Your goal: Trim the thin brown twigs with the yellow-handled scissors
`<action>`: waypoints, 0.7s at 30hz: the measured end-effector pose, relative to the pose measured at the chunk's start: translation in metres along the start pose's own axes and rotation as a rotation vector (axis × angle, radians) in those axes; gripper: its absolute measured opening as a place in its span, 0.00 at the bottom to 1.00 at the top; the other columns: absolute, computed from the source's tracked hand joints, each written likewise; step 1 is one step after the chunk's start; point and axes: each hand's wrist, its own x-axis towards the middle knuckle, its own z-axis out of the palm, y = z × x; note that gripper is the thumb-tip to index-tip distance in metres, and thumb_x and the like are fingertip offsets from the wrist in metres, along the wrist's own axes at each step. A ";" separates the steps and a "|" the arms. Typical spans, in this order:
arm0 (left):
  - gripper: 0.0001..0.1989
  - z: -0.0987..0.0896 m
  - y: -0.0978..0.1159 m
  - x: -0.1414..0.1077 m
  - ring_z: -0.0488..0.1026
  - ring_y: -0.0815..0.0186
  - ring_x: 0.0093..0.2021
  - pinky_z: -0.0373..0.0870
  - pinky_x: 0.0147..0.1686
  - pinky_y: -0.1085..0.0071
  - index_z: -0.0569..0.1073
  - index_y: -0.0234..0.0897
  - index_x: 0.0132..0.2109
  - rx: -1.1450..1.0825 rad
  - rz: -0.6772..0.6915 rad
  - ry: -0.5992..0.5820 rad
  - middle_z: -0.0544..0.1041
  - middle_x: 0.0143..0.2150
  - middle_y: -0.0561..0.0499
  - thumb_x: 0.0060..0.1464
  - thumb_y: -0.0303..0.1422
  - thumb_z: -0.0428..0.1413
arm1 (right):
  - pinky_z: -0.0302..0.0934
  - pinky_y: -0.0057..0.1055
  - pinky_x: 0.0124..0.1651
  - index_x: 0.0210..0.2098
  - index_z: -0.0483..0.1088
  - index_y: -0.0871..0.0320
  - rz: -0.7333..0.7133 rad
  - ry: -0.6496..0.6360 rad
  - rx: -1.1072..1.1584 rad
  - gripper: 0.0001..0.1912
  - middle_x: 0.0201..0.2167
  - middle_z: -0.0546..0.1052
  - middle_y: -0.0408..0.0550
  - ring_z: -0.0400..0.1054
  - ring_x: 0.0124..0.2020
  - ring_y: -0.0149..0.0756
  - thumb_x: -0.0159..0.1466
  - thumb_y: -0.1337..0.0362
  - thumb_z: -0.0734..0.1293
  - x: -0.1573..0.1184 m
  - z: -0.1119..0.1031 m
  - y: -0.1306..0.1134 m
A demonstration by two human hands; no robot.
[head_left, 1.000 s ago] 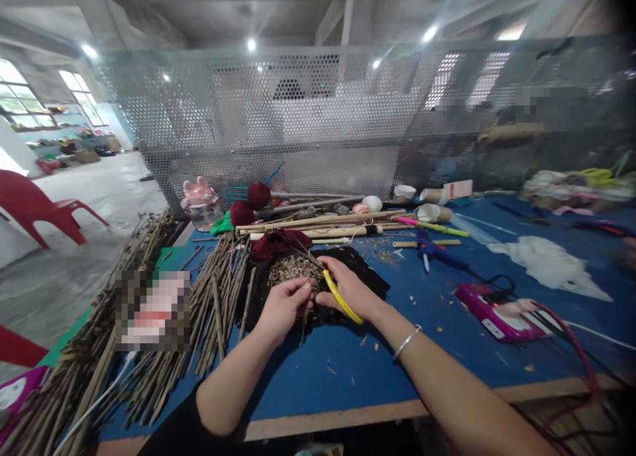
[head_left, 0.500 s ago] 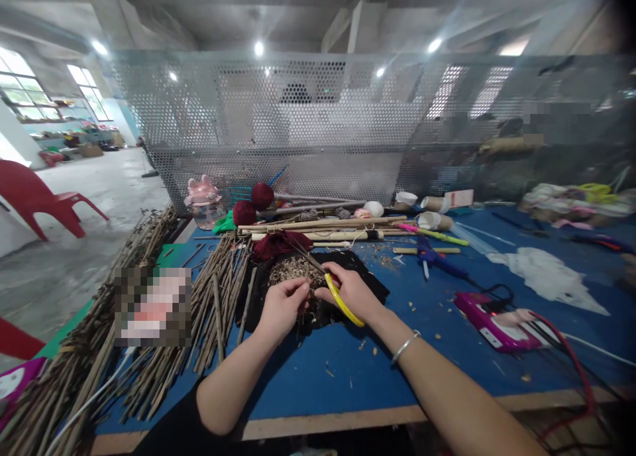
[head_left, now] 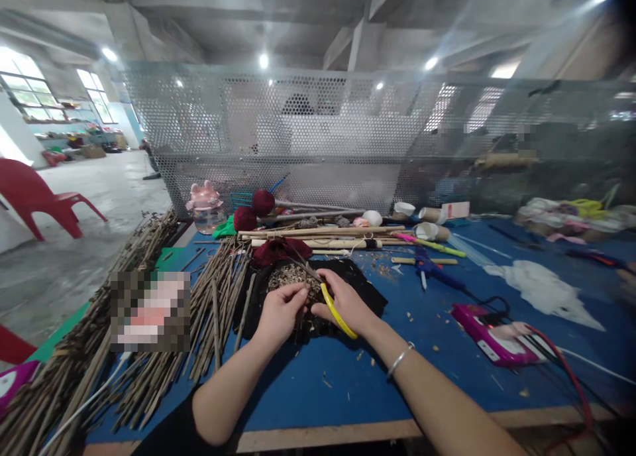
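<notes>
Whether your left hand pinched anything was too small to tell, and your right hand hid part of the yellow-handled scissors. Coarse pixels masked a pale object on your left. The picture's left edge cut off a red chair and a purple box; shapes behind your perforated panel were blurred.

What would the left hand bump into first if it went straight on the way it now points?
Probably the yellow-handled metal scissors in the right hand, though depth here is hard to judge.
</notes>
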 end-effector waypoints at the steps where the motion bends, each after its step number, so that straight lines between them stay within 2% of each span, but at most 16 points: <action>1: 0.21 0.000 0.000 0.000 0.61 0.75 0.19 0.55 0.20 0.77 0.77 0.31 0.38 0.000 -0.004 -0.006 0.70 0.21 0.53 0.41 0.43 0.60 | 0.57 0.34 0.47 0.51 0.57 0.59 -0.015 0.006 0.010 0.32 0.46 0.68 0.54 0.63 0.44 0.40 0.52 0.52 0.68 0.000 0.001 0.000; 3: 0.21 0.000 0.000 -0.001 0.60 0.75 0.19 0.55 0.20 0.77 0.77 0.31 0.39 -0.006 -0.017 -0.015 0.70 0.21 0.54 0.41 0.43 0.61 | 0.56 0.36 0.48 0.52 0.57 0.59 -0.034 0.007 0.030 0.32 0.48 0.67 0.56 0.62 0.45 0.41 0.53 0.52 0.68 0.001 0.002 -0.002; 6: 0.21 0.001 0.002 -0.002 0.60 0.75 0.19 0.55 0.20 0.78 0.77 0.31 0.38 -0.016 -0.024 -0.035 0.70 0.21 0.54 0.41 0.43 0.61 | 0.58 0.34 0.44 0.51 0.58 0.61 -0.029 -0.003 0.059 0.32 0.45 0.68 0.55 0.63 0.41 0.39 0.53 0.50 0.67 0.001 0.001 -0.006; 9: 0.20 0.002 0.005 -0.002 0.60 0.75 0.19 0.54 0.19 0.78 0.77 0.32 0.38 -0.020 -0.028 -0.037 0.69 0.20 0.54 0.40 0.43 0.61 | 0.57 0.28 0.36 0.49 0.60 0.60 0.002 -0.018 0.071 0.31 0.36 0.70 0.48 0.62 0.33 0.34 0.53 0.48 0.67 0.000 -0.001 -0.007; 12: 0.21 0.002 0.007 -0.003 0.60 0.75 0.18 0.53 0.19 0.78 0.77 0.31 0.38 -0.018 -0.029 -0.022 0.69 0.20 0.54 0.40 0.42 0.61 | 0.53 0.24 0.29 0.47 0.62 0.60 0.016 -0.018 0.067 0.30 0.27 0.68 0.42 0.57 0.26 0.29 0.53 0.47 0.67 -0.001 -0.002 -0.007; 21: 0.21 0.002 0.009 -0.004 0.62 0.74 0.20 0.57 0.21 0.77 0.77 0.30 0.38 -0.018 -0.031 0.029 0.70 0.21 0.54 0.39 0.42 0.62 | 0.50 0.23 0.25 0.43 0.65 0.64 0.042 0.002 0.054 0.26 0.22 0.67 0.41 0.55 0.22 0.27 0.55 0.49 0.65 0.001 -0.001 -0.004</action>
